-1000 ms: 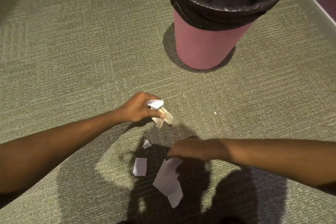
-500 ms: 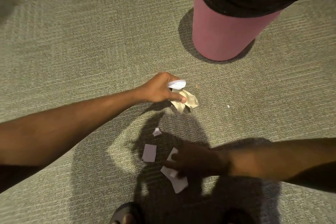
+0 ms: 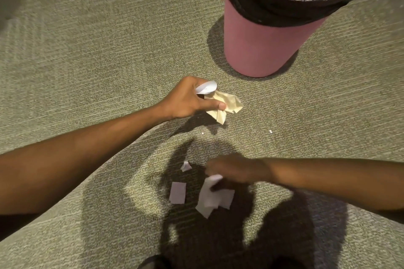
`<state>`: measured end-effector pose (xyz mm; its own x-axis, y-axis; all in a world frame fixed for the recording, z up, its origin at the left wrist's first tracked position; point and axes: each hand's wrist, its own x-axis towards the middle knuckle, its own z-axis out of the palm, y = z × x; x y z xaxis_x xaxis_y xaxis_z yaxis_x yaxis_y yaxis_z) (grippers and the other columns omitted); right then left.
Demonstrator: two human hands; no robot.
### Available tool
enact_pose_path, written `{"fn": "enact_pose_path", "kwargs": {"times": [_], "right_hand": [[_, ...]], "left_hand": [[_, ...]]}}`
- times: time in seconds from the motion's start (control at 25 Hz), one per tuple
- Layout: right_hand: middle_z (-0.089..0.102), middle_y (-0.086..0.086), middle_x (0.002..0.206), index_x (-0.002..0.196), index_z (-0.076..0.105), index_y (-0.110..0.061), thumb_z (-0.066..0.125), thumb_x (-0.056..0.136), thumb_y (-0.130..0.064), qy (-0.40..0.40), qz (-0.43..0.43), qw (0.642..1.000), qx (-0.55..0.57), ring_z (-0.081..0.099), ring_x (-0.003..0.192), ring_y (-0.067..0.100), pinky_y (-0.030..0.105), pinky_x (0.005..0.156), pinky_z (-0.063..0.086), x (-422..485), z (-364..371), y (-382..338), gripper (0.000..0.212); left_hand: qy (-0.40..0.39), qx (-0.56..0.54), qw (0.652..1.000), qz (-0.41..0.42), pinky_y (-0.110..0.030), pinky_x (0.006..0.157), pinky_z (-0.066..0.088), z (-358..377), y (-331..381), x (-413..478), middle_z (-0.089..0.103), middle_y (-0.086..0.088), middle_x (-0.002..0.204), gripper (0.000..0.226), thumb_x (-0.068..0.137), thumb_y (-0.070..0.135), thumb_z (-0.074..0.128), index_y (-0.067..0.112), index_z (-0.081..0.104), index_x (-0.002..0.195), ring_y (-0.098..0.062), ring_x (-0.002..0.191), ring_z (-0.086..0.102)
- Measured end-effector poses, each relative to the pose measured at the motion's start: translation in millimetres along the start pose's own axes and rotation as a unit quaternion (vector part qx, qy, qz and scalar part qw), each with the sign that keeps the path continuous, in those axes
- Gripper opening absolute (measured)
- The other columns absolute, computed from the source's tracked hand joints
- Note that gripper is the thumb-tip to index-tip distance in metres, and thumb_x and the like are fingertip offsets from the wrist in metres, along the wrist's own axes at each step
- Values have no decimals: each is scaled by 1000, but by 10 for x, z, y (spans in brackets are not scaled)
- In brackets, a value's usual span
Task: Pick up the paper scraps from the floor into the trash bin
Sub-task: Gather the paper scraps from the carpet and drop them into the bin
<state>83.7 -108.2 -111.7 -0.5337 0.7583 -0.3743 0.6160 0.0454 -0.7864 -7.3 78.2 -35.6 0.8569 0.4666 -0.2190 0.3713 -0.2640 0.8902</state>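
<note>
Paper scraps (image 3: 207, 200) just beneath the right hand (image 3: 237, 170), at fingertips

Between the left fingers (image 3: 215, 106) cream paper (image 3: 228, 105) is showing crumpled and matt, with white paper (image 3: 206, 87) curling smooth above. At the right fingers (image 3: 213, 167) flat matt scraps (image 3: 208, 200) are lying on rough, looped carpet (image 3: 87, 50). The bin (image 3: 258, 46) is looking smooth plastic, its liner (image 3: 284, 2) shining glossy and wrinkled.

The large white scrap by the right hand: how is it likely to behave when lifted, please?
Probably floppy: the large white scrap curls upward where the right hand pinches its edge. Likely very light and thin; it should crumple harmlessly, like the yellowish wad in the left hand.
</note>
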Motion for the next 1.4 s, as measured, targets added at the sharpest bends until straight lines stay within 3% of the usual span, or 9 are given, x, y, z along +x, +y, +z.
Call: {"fn": "enact_pose_path", "kwargs": {"times": [0.2, 0.36, 0.48, 0.56, 0.64, 0.8, 0.96, 1.2, 1.4], "right_hand": [[43, 6, 68, 72, 48, -2, 63, 95, -20, 16, 12, 999, 39, 38, 59, 11, 25, 56, 26, -61, -631, -64, 33], [46, -7, 68, 85, 62, 0, 65, 92, -10, 23, 6, 1000, 6, 44, 60, 1, 24, 60, 30, -81, -729, -173, 13], [48, -15, 66, 82, 63, -6, 68, 89, -6, 44, -15, 999, 16, 48, 60, -6, 13, 60, 33, -43, -784, -273, 9], [63, 2, 74, 86, 63, 1, 68, 89, -6, 65, -14, 998, 9, 57, 67, 10, 26, 65, 45, -10, -908, -366, 9], [63, 6, 76, 85, 63, 2, 67, 91, -11, 84, -11, 996, -7, 57, 67, 16, 26, 60, 44, -29, -1106, -452, 14], [55, 2, 64, 70, 56, -13, 68, 91, -17, 115, -4, 993, -2, 43, 53, 7, 17, 47, 31, -244, -1641, -729, 25], [57, -10, 65, 81, 64, -22, 67, 93, -15, 147, -11, 988, 43, 49, 53, -1, 16, 51, 37, -699, -2205, -1055, 14], [71, 9, 83, 95, 71, -8, 66, 92, -23, 429, 52, 902, 26, 66, 67, 10, 19, 57, 50, -1328, -2914, -1104, 15], [71, 5, 99, 114, 68, -13, 70, 86, -31, 571, 212, 792, 32, 70, 84, 21, 34, 66, 57, -1196, -3343, -619, 34]], "left_hand": [[-9, -21, 994, 110, -22, 56, 49, -112, 719, -64, 70, 9, 64, 19, 69, 14, 84, 6, 70, 78, -2, 60, 64], [-22, -9, 969, 244, -22, 53, 48, -383, 1479, -157, 73, 6, 73, 21, 68, 23, 81, 9, 73, 81, -7, 60, 64], [80, 7, 935, 347, -11, 65, 51, -606, 2080, -29, 71, 23, 83, 18, 82, 39, 70, 23, 67, 90, 2, 76, 68], [172, 83, 911, 366, -27, 75, 57, -718, 2313, 379, 74, 1, 97, 26, 89, 34, 69, 9, 71, 97, -15, 90, 71], [205, 189, 910, 306, -36, 72, 57, -757, 2447, 894, 72, -13, 101, 33, 83, 31, 74, 2, 69, 99, -27, 90, 69], [44, 442, 888, 122, -28, 68, 44, -643, 2498, 1559, 61, -4, 106, 56, 69, 45, 82, 15, 61, 112, -28, 102, 61], [-60, 462, 883, 52, -31, 66, 53, -632, 2453, 1696, 67, -2, 104, 61, 66, 54, 81, 17, 65, 113, -17, 79, 64], [233, 155, 947, 159, -19, 51, 46, -880, 2289, 1612, 63, 1, 77, 17, 92, 29, 59, 16, 66, 84, -3, 55, 53], [467, 24, 873, 140, -22, 47, 31, -1209, 1900, 1441, 47, -1, 56, 30, 80, 25, 55, 20, 44, 53, -5, 47, 40]]}}
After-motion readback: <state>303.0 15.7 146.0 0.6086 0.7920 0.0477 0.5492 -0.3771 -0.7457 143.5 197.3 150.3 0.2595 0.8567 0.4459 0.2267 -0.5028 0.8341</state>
